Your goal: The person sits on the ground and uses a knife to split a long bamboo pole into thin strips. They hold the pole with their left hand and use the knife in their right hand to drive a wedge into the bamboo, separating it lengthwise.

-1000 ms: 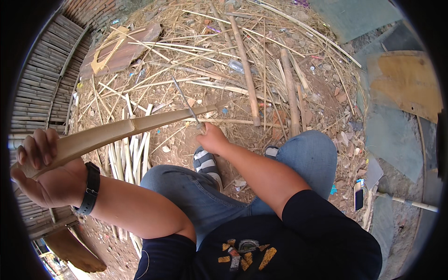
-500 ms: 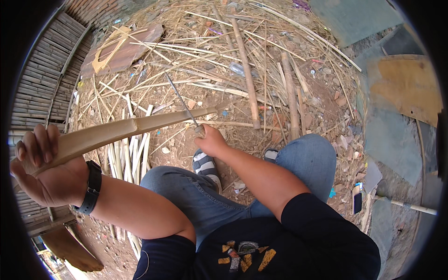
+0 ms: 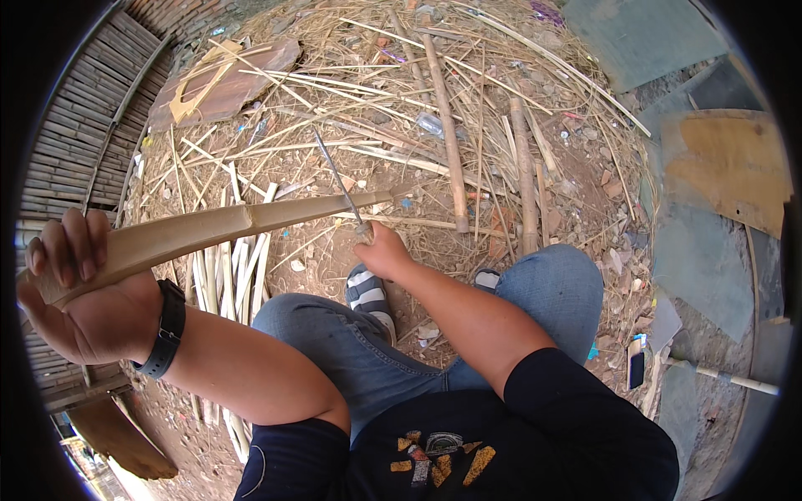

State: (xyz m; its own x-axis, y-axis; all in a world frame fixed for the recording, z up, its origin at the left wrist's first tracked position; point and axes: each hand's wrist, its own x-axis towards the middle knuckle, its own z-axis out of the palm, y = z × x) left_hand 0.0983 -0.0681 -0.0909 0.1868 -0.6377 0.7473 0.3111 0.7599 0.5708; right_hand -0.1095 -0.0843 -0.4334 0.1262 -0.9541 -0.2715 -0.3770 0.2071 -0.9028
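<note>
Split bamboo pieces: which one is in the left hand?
The broad piece, crossed by the blade in the right hand; the narrow pale strips lie on the ground.

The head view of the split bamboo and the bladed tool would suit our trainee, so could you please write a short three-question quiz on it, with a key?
1. Which hand holds the thin-bladed tool?
2. True or false: the dark wristband is on the same arm as the hand holding the split bamboo.
3. Which pattern does the footwear show?
A) plain red
B) dark and pale bands
C) yellow spots

Key:
1. The right hand.
2. True; both are on the left, where the left hand grips the near end.
3. B.
</note>
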